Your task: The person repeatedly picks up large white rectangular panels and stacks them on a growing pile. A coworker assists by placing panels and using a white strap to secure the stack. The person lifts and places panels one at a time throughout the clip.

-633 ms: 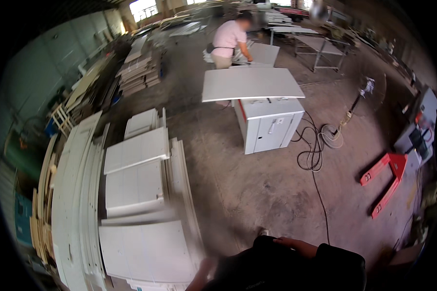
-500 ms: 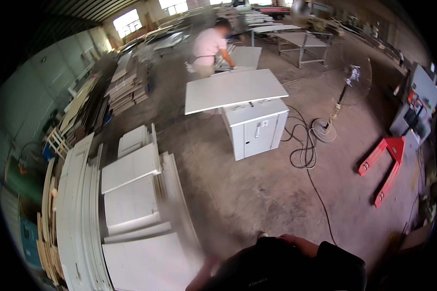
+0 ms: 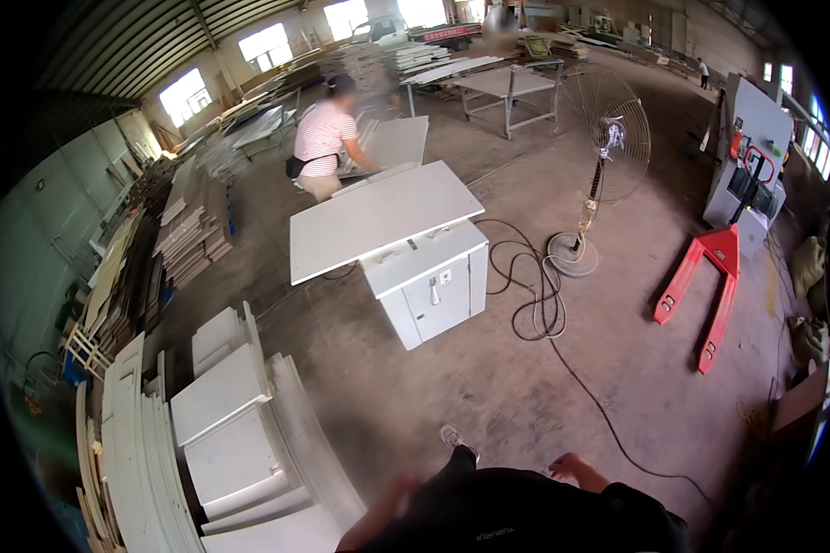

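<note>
On the concrete floor (image 3: 489, 387), two empty, loosely open hands: left hand (image 3: 398, 487), right hand (image 3: 570, 466).

Your left hand (image 3: 392, 493), at 7 o'clock, is motion-blurred; its grip cannot be read. Your right hand (image 3: 576, 468), at 5 o'clock, is partly hidden behind your dark shirt (image 3: 516, 511). The white panel stack (image 3: 249, 461) is cut off at the lower edge.

Small pale label (image 3: 445, 276) on the white cabinet (image 3: 433, 286) door; no packages or screens
</note>
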{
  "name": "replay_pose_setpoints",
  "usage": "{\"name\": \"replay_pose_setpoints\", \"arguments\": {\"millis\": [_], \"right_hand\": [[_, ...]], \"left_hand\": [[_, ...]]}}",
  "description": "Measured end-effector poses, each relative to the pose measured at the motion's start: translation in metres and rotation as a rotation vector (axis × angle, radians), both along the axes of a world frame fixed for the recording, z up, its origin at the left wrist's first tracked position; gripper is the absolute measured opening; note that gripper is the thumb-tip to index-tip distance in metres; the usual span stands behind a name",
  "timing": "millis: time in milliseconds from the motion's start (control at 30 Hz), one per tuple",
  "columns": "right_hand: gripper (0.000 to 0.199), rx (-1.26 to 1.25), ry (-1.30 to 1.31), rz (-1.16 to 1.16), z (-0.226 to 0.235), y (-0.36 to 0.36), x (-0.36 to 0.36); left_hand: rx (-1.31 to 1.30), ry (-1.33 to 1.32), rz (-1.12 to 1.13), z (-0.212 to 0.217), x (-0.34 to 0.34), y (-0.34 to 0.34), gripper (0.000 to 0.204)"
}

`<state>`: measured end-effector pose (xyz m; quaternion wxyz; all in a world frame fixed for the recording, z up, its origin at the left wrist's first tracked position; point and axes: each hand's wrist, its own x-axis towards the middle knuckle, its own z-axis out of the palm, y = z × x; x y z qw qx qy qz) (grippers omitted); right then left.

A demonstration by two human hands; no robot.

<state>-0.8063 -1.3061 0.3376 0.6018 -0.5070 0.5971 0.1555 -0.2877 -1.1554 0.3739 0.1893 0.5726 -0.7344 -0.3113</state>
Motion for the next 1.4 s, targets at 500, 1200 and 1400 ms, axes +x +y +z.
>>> {"name": "replay_pose_setpoints", "arguments": {"millis": [500, 1200, 1400], "right_hand": [[0.028, -0.669, 0.385, 0.740, 0.024, -0.129, -0.005], [0.027, -0.497, 0.092, 0.721, 0.004, -0.485, -0.052], [0.024, 0.309, -0.166, -0.585, -0.034, -0.642, -0.104]], "left_hand": [[0.703, 0.310, 0.222, -0.164, 0.074, -0.278, 0.007], [0.465, 0.069, 0.257, -0.082, -0.014, -0.432, 0.026], [0.321, -0.277, 0.245, -0.028, -0.102, -0.519, 0.026]]}}
